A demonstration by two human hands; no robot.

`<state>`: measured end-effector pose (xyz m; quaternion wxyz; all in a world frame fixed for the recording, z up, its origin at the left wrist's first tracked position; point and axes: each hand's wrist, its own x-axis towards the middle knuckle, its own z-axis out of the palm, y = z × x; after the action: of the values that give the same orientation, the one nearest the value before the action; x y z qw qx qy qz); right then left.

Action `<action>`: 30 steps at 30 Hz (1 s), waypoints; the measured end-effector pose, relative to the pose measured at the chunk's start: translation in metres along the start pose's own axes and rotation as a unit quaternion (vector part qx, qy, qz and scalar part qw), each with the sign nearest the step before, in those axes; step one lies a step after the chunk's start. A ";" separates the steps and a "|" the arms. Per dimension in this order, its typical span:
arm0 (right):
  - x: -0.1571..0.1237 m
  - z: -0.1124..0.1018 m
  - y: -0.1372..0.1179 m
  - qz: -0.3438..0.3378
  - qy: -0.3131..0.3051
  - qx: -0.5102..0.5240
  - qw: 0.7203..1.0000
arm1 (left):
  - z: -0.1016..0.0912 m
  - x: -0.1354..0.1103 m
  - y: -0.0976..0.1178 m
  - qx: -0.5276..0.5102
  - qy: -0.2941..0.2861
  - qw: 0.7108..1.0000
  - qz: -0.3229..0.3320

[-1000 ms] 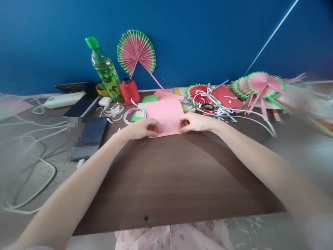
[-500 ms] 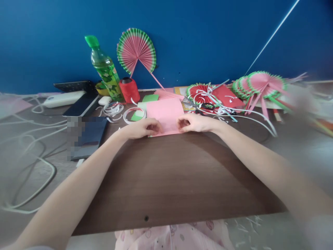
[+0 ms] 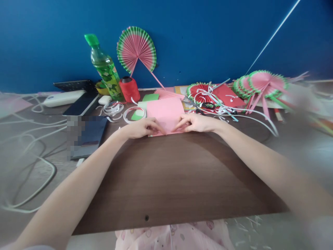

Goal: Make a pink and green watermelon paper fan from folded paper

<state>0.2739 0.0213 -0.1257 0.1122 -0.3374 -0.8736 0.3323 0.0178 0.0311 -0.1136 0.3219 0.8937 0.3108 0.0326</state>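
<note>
A pink sheet of paper (image 3: 165, 111) lies on the dark wooden table (image 3: 177, 180) in front of me. My left hand (image 3: 142, 127) rests on its near left edge, fingers curled and a finger stretched along the edge toward the middle. My right hand (image 3: 194, 122) presses the near right edge the same way, its fingertips pointing left. The two sets of fingertips nearly meet at the sheet's lower middle. Both hands pinch or press the near border of the pink paper; the fold itself is hidden under the fingers.
Behind the sheet stand a green bottle (image 3: 105, 69), a red thread spool (image 3: 129, 89) and a pink-green paper fan (image 3: 136, 48) against the blue wall. More fans (image 3: 262, 85), scissors (image 3: 205, 106) and paper strips lie at right. A dark phone (image 3: 88, 135) and white cables (image 3: 31, 166) lie at left.
Both hands' fingers have slid inward along the near edge of the pink paper, toward each other. The sheet has stayed in place.
</note>
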 end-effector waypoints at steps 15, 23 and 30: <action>-0.001 0.004 0.008 -0.057 -0.023 -0.040 0.997 | 0.000 0.003 -0.004 0.066 -0.031 0.997 0.006; 0.000 0.004 0.005 -0.038 -0.035 -0.049 0.997 | -0.002 0.003 -0.002 0.071 -0.043 0.997 0.004; -0.001 0.005 0.005 -0.050 -0.028 -0.056 0.997 | -0.001 0.004 -0.005 0.064 -0.035 0.997 0.014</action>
<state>0.2751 0.0208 -0.1330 0.0852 -0.2895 -0.9094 0.2861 0.0178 0.0365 -0.1164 0.2740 0.9173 0.2885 -0.0143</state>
